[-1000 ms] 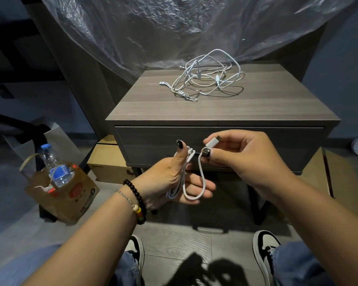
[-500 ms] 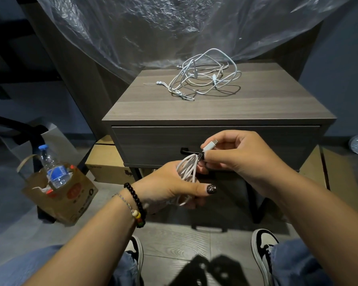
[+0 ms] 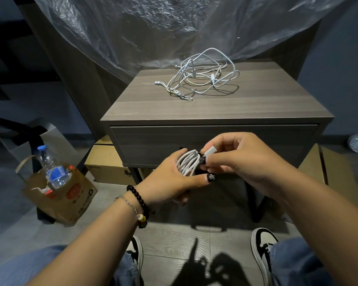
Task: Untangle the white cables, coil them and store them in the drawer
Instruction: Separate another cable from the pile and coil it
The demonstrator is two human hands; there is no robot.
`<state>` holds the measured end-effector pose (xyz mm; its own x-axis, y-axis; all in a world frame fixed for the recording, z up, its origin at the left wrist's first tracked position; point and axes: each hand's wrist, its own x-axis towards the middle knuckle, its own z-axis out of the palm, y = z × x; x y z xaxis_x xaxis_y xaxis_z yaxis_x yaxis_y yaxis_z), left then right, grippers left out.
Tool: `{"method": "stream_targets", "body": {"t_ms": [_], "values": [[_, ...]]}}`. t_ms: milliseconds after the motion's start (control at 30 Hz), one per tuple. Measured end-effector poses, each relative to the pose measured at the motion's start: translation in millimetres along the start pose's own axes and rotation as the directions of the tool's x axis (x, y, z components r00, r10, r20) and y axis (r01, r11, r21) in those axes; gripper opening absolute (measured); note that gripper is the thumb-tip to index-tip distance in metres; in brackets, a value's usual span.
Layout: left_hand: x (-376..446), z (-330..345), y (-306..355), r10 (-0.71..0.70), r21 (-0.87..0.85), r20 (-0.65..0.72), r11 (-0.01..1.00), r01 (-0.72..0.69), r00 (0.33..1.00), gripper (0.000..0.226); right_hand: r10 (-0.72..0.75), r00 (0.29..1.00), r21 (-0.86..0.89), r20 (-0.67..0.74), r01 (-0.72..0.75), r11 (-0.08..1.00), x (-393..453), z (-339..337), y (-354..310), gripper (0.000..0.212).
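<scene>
1. Plastic sheeting (image 3: 153, 34) hangs behind a grey wooden nightstand (image 3: 215, 108), and the top of it is the surface where the rest of the white cable tangle (image 3: 203, 79) sits, well back from the front edge. Makes sense to park it there, out of the way, while one cable gets dealt with.
2. One coiled cable (image 3: 187, 164) is held low, right in front of the shut drawer (image 3: 153, 141). Left hand (image 3: 172, 180) is wrapped around the loops, thumb pressed across, so the coil can't spring apart.
3. Right hand (image 3: 236, 159) pinches the plug end (image 3: 211, 150) just beside the coil, probably to tuck the last bit in.
4. My guess: coil nearly finished, drawer needs opening next.
5. Paper bag (image 3: 70, 195) with a water bottle (image 3: 50, 168) sits on the floor, off to the left.
</scene>
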<state>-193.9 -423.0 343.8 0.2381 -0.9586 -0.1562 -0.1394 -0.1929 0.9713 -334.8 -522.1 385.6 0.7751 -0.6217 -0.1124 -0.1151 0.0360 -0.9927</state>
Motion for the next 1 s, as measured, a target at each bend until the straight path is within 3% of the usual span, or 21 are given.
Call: {"method": "stream_targets", "body": {"t_ms": [100,200,267,400,600,733,800,933,1000], "values": [[1.6,-2.5,-0.4,-0.014,0.136,-0.092,0.99,0.026,0.996,0.123,-0.022,0.998,-0.147,-0.065,0.012,0.989,3.9,-0.2,3.3,0.024],[1.4,-3.5,1.3,-0.034,0.235,-0.108,0.97,0.059,0.994,0.142,-0.048,0.998,-0.167,-0.045,0.04,0.985,5.8,-1.7,5.1,0.034],[1.0,-2.8,1.5,-0.045,0.28,-0.115,0.957,0.076,0.992,0.142,-0.05,0.998,-0.142,0.024,0.053,0.988,4.5,-3.1,4.3,0.039],[-1.2,-0.3,4.8,-0.039,0.309,-0.101,0.948,0.069,0.994,0.123,-0.045,0.981,-0.077,0.19,0.061,0.995,0.9,-2.6,5.4,0.032],[-7.3,-0.1,11.7,-0.007,0.294,-0.102,0.955,0.037,0.995,0.114,-0.13,0.984,-0.058,0.123,0.138,0.989,2.8,9.7,12.1,0.009],[-8.8,-2.4,15.9,0.098,0.244,-0.055,0.966,-0.082,0.994,0.059,-0.181,0.983,-0.015,0.022,0.182,0.983,7.9,9.5,9.8,0.011],[-9.8,-5.7,19.5,0.081,0.212,0.03,0.974,-0.086,0.996,0.039,-0.18,0.984,-0.001,0.01,0.18,0.984,10.0,6.5,7.7,0.008],[-16.2,-16.4,25.2,-0.09,-0.022,0.188,0.995,0.096,0.978,0.03,-0.179,0.983,0.035,-0.031,0.181,0.983,13.4,-9.1,-0.6,0.009],[-18.5,-23.8,22.9,-0.112,-0.141,0.258,0.978,0.152,0.96,0.03,-0.174,0.984,0.036,-0.036,0.176,0.984,14.2,-17.2,-4.2,0.009]]}}
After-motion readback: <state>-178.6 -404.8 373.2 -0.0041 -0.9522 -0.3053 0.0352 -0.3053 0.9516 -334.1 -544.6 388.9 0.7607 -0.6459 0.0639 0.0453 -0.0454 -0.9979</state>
